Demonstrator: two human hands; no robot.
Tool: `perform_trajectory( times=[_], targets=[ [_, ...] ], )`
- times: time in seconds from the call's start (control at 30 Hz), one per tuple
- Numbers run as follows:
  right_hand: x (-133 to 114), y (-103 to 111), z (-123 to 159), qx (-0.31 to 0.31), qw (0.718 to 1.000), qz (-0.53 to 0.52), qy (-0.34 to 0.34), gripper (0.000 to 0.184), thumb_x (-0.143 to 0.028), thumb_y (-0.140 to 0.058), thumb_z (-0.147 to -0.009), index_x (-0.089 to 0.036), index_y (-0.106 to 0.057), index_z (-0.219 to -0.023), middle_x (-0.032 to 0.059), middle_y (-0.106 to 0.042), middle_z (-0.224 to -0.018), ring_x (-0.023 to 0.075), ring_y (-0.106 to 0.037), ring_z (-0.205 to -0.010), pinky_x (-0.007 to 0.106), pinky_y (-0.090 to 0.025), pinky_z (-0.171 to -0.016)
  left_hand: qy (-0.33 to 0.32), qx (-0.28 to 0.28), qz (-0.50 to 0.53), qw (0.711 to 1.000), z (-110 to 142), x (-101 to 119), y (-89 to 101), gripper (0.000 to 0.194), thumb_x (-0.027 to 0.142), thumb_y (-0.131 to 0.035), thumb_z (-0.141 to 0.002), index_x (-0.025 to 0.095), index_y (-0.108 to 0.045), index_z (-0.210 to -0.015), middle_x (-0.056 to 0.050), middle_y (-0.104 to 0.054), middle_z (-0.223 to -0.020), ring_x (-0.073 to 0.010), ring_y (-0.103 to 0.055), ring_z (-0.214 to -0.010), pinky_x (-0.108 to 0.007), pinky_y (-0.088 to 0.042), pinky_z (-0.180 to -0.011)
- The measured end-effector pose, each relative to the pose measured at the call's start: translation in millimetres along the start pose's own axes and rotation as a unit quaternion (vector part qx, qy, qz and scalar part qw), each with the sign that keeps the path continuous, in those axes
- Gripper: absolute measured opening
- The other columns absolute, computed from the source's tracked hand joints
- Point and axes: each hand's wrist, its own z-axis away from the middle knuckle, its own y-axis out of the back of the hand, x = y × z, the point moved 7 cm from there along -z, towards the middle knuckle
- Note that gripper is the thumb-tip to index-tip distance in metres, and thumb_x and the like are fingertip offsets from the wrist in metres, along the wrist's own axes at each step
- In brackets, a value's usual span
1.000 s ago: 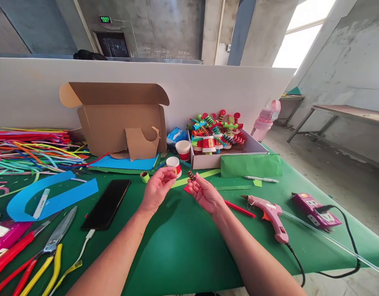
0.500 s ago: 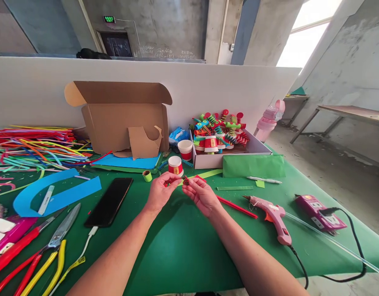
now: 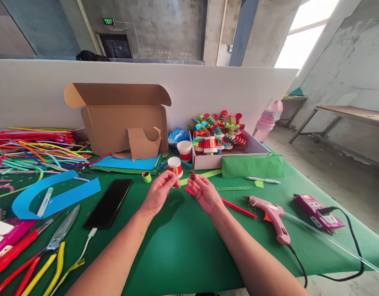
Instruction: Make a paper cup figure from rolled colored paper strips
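My right hand (image 3: 205, 195) pinches a small red and dark spring-like coil (image 3: 192, 175) between thumb and fingertips, holding it upright above the table. To its left, my left hand (image 3: 160, 192) has its thumb and fingers closed together; anything between them is too small to make out. The two hands are apart. Just behind the left hand stands a red and white paper cup (image 3: 175, 165), with blue coils showing at both sides. A green paper roll (image 3: 146, 176) lies left of that cup. Red strips (image 3: 238, 207) lie beside my right hand.
A box (image 3: 204, 163) of colourful cup figures stands at the back, beside an open cardboard box (image 3: 124, 123). On the right lie a pink glue gun (image 3: 274, 213) and its cable. Scissors (image 3: 61, 230), a phone (image 3: 108, 203) and pipe cleaners (image 3: 38, 152) are on the left.
My hands have moved apart. The coil, earlier between both hands' fingertips, is now in my right hand alone, a little further right and higher.
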Motion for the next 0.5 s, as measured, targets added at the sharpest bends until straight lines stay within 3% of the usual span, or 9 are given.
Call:
perform_trajectory(
  times=[0.13, 0.3, 0.37, 0.43, 0.47, 0.5],
  targets=[
    [-5.3, 0.7, -1.0, 0.011, 0.999, -0.032, -0.011, 0.018, -0.018, -0.085, -0.071, -0.017, -0.067, -0.073, 0.0009, -0.075, -0.075, 0.009, -0.071, -0.07, 0.018, -0.059, -0.074, 0.005, -0.049, 0.054, 0.997, 2.0, 3.7, -10.0, 0.039, 0.052, -0.06, -0.087, 0.021, -0.046, -0.067, 0.004, -0.044, -0.063, -0.0125, -0.046, -0.06, -0.029, -0.046, -0.064],
    [-5.3, 2.1, -2.4, 0.023, 0.998, -0.057, -0.022, 0.017, -0.021, -0.081, -0.076, -0.017, -0.065, -0.071, 0.0004, -0.073, -0.071, 0.0088, -0.07, -0.067, 0.017, -0.059, -0.07, -0.017, -0.053, -0.004, 0.998, 2.8, 7.6, -5.5, 0.053, 0.059, -0.06, -0.084, 0.022, -0.04, -0.052, 0.006, -0.033, -0.047, -0.0109, -0.035, -0.047, -0.031, -0.044, -0.055],
    [-4.1, 2.4, -2.8, 0.024, 0.997, -0.059, -0.031, 0.018, -0.024, -0.081, -0.077, -0.017, -0.065, -0.072, 0.0004, -0.072, -0.071, 0.0088, -0.07, -0.065, 0.017, -0.059, -0.068, -0.026, -0.056, -0.037, 0.997, 2.4, 9.6, -2.1, 0.054, 0.058, -0.066, -0.08, 0.021, -0.043, -0.047, 0.004, -0.04, -0.046, -0.0121, -0.041, -0.049, -0.032, -0.046, -0.059],
    [-2.6, 1.9, -2.0, 0.022, 0.997, -0.056, -0.041, 0.02, -0.028, -0.079, -0.079, -0.016, -0.065, -0.073, 0.0006, -0.072, -0.07, 0.0079, -0.069, -0.062, 0.016, -0.059, -0.065, -0.023, -0.045, -0.06, 0.997, 1.3, 10.6, 1.8, 0.037, 0.05, -0.076, -0.072, 0.02, -0.059, -0.058, -0.002, -0.06, -0.066, -0.0146, -0.052, -0.064, -0.033, -0.049, -0.069],
    [-1.7, 1.0, -1.2, 0.018, 0.998, -0.051, -0.045, 0.02, -0.029, -0.078, -0.08, -0.016, -0.065, -0.073, 0.0006, -0.072, -0.069, 0.0073, -0.068, -0.06, 0.015, -0.058, -0.063, -0.014, -0.036, -0.068, 0.997, 0.6, 9.7, 3.2, 0.027, 0.045, -0.08, -0.069, 0.021, -0.067, -0.073, -0.004, -0.067, -0.085, -0.0155, -0.056, -0.073, -0.033, -0.05, -0.073],
    [-0.7, -0.6, -0.2, 0.009, 0.998, -0.041, -0.049, 0.021, -0.03, -0.078, -0.08, -0.015, -0.065, -0.074, 0.0007, -0.072, -0.068, 0.0071, -0.068, -0.058, 0.015, -0.058, -0.061, -0.001, -0.032, -0.074, 0.997, 0.1, 7.8, 3.6, 0.033, 0.04, -0.082, -0.066, 0.023, -0.07, -0.092, -0.006, -0.067, -0.104, -0.0159, -0.057, -0.08, -0.033, -0.05, -0.076]
  ],
)
